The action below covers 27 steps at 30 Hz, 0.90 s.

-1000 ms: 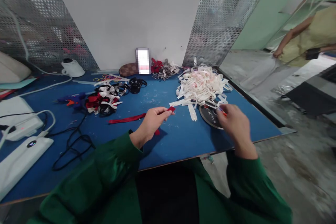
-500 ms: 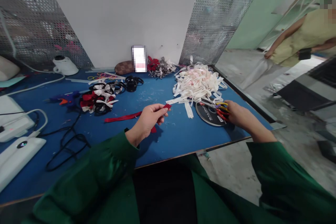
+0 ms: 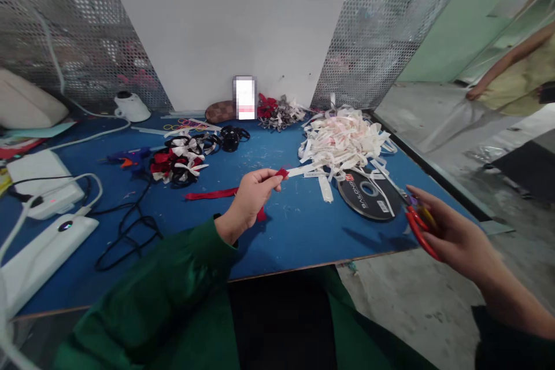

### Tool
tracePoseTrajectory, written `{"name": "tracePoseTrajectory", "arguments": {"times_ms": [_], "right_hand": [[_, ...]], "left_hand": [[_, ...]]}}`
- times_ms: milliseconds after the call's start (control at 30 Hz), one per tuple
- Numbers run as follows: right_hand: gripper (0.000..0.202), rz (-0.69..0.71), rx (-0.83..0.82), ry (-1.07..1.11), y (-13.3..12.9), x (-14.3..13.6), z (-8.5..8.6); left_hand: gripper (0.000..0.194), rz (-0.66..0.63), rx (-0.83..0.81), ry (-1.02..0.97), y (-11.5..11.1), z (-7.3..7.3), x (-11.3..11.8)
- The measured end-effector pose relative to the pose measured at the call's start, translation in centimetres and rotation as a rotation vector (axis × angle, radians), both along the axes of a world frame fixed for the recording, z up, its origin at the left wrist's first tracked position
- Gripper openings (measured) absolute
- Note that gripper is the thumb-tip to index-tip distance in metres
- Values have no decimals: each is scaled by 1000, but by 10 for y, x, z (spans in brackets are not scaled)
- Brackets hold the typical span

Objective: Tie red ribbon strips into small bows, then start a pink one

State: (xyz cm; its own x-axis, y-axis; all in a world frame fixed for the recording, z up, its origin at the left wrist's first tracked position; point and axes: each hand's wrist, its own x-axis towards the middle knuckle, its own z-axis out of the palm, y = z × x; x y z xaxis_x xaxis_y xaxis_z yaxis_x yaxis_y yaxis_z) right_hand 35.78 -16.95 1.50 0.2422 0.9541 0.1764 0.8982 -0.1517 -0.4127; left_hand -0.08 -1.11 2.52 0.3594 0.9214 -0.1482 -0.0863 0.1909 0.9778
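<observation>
My left hand (image 3: 254, 199) is closed in a pinch on a red ribbon (image 3: 210, 195). One folded bit of the ribbon sticks up past the fingertips, a length trails left on the table, and a red end shows below the hand. Just beyond the fingertips lies a white strip (image 3: 301, 170). Over the table's right front edge, my right hand (image 3: 459, 245) is wrapped round a pair of scissors (image 3: 418, 222) with red and yellow handles, blades pointing back and left. Beside them lies a flat black reel (image 3: 359, 199) printed BAILONG.
White strips (image 3: 347, 139) form a heap behind the reel. At left are red, white and black bows (image 3: 173, 162), a blue glue gun (image 3: 125, 157), black cable (image 3: 130, 237) and a white power strip (image 3: 47, 260). A phone (image 3: 245, 98) stands at the back. Another person (image 3: 515, 75) is at right.
My right hand has drawn the scissors off the reel, rightward and nearer me, uncovering the reel. My left hand keeps its pinch on the red ribbon. The view has turned slightly left.
</observation>
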Motion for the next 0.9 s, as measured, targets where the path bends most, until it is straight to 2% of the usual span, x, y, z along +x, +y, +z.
{"name": "tracePoseTrajectory", "arguments": {"times_ms": [33,100,167,233,333,533,900], "right_hand": [[68,112,20,227,-1,-10,-1],[63,110,40,449,1,-37,-2],[59,125,6,527,7,-70,0],[58,215,-53,550,16,-99,3],[55,296,-116,503,27,-128,8],[55,339,-170,417,37,-147,12],[56,364,-148,427,43,-154,4]], "left_hand": [[17,5,13,16,-1,1,0],[17,11,42,39,-3,2,1],[19,17,75,59,-5,2,1],[23,26,108,81,-7,1,0],[25,18,135,98,-8,1,-2],[22,-39,149,103,-15,7,-2],[20,-87,252,185,-19,8,2]]}}
